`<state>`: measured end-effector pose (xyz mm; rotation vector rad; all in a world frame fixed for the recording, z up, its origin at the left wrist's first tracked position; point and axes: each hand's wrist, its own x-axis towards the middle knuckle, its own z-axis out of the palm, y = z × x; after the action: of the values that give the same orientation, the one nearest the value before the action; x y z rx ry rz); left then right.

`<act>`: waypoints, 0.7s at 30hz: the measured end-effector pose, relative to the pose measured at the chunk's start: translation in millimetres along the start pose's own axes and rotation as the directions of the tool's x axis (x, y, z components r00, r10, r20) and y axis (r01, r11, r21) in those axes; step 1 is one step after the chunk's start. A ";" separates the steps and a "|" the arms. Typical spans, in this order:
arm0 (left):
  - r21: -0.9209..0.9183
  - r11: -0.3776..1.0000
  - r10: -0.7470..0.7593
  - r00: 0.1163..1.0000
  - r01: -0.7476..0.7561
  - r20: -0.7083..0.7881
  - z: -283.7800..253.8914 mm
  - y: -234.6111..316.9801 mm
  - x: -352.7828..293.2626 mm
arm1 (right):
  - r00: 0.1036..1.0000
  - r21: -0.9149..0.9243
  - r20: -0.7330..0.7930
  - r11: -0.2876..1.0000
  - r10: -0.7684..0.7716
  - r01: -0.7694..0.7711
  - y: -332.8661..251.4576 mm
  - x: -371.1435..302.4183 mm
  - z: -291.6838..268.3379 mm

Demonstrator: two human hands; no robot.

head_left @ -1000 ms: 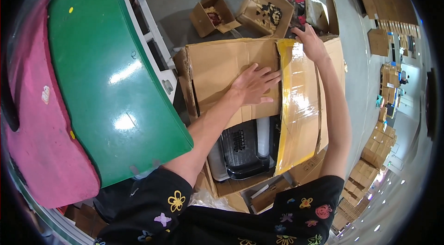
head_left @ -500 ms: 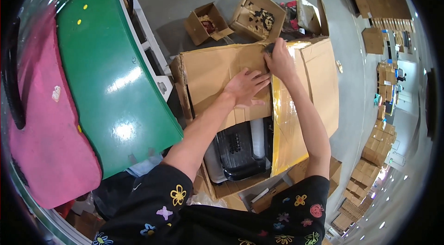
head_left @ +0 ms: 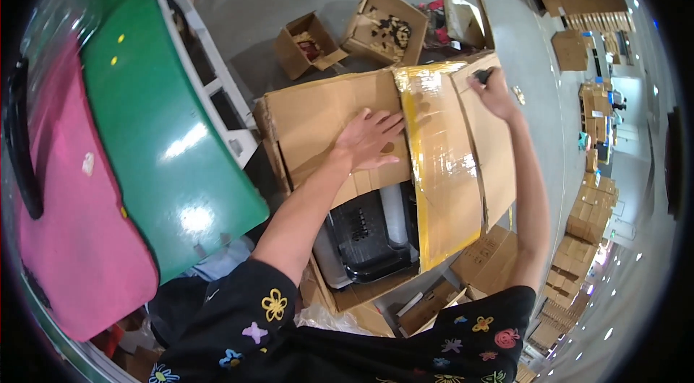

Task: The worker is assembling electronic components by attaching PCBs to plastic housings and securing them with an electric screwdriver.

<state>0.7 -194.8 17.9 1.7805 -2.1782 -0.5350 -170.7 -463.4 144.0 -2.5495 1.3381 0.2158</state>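
Head view: left hand [head_left: 367, 140] lay spread on carton flap [head_left: 312, 114]; right hand [head_left: 497, 97] gripped small dark object [head_left: 481, 76], kind unclear, near taped panel [head_left: 444, 159]. Steady flat left-side pressure judged best.

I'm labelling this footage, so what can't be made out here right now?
All in the head view:
Small dark object: mostly covered by the right hand, so its kind is unclear.
Black item in the carton: far end hidden under the cardboard flap.
Small open box: its reddish contents are too small to identify.
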 end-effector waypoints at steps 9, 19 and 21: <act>-0.063 0.997 0.044 0.993 -0.051 -0.106 3.5 5.5 13.6 | 0.956 -0.151 0.281 0.979 -0.088 0.135 -22.0 34.9 18.8; -0.007 0.998 0.066 0.964 -0.070 -0.256 12.1 1.5 9.5 | 0.867 -0.076 0.361 0.916 -0.342 0.393 -51.6 87.2 40.9; -0.023 0.996 0.075 0.962 -0.084 -0.261 13.1 1.2 10.3 | 0.843 -0.055 0.361 0.893 -0.399 0.446 -50.2 88.4 49.7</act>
<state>-8.2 -203.2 6.6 1.6352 -2.0366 -0.2980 -79.9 -491.2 82.4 -2.6784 0.6290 0.6460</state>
